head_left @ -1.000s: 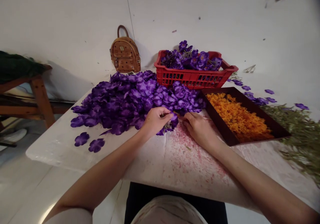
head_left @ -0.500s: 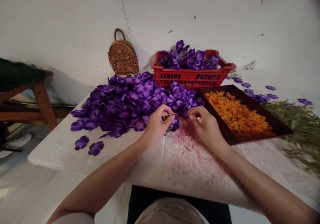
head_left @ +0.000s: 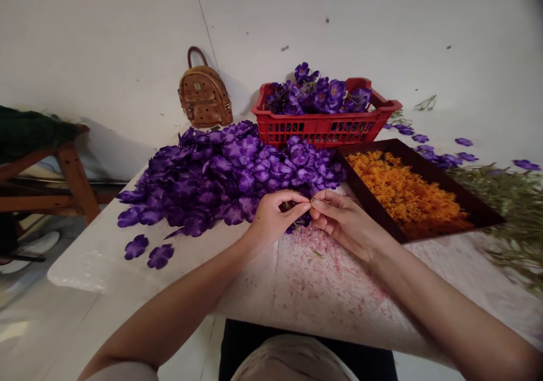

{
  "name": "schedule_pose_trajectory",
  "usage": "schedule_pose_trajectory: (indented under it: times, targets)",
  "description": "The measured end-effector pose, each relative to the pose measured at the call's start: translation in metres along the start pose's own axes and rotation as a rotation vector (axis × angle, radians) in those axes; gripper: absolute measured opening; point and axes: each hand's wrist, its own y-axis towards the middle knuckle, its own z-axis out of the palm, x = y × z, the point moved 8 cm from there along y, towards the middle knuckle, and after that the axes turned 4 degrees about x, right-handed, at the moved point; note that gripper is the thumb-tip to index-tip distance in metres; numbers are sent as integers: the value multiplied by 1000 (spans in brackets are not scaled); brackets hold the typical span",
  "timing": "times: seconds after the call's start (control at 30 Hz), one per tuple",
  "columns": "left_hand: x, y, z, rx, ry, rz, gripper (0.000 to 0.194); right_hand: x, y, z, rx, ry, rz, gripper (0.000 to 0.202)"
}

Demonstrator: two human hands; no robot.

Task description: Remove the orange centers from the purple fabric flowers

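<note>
Above the table, my left hand [head_left: 278, 215] is closed in a pinch on an artificial flower. Its purple petals [head_left: 302, 222] show below the fingers, and the rest is mostly hidden. My right hand [head_left: 345, 219] is closed too, thumb and forefinger meeting the left fingertips; whatever small piece lies between them is too small to make out. Just behind the hands spreads a big heap of purple cloth petals [head_left: 212, 171]. To the right of my right hand is a dark tray [head_left: 479, 214] holding orange flower centres [head_left: 407, 194].
A red plastic basket [head_left: 322, 125] of finished-looking purple flowers stands behind the heap, by the wall. Green stems [head_left: 513, 217] lie at the far right, near several loose purple blooms. A brown backpack [head_left: 206, 97] leans on the wall. Left of the table is a wooden bench [head_left: 76, 177].
My right hand has moved left, so its fingertips now meet those of my left hand. The left hand has shifted slightly right and down. The view has turned a little.
</note>
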Motion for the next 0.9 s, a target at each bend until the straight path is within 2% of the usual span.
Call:
schedule_pose_trajectory:
  times: [0.1, 0.27, 0.4, 0.47, 0.6, 0.7, 0.8, 0.9]
  targets:
    - [4, 1, -3, -20, -45, -40, 14, 11, -2, 3, -18, -198, -154, 29]
    - [17, 0, -4, -33, -207, -170, 24, 37, -15, 9, -174, -776, -448, 5]
    - [19, -2, -1, -8, -272, -217, 26, 45, -21, 15, -206, -931, -579, 4]
    - [17, -2, 1, 8, -268, -212, 24, 45, -22, 16, -216, -912, -600, 5]
    - [15, -2, 1, 33, -235, -200, 21, 40, -17, 11, -206, -735, -524, 8]
    - [14, -1, -3, 4, -176, -160, 17, 41, -16, 4, -200, -588, -480, 11]
    - [11, 1, -10, -58, -87, -94, 12, 35, -11, -2, -150, -353, -345, 19]
    - [6, 2, -11, -58, -24, -42, 11, 21, -7, -3, -76, -130, -156, 29]
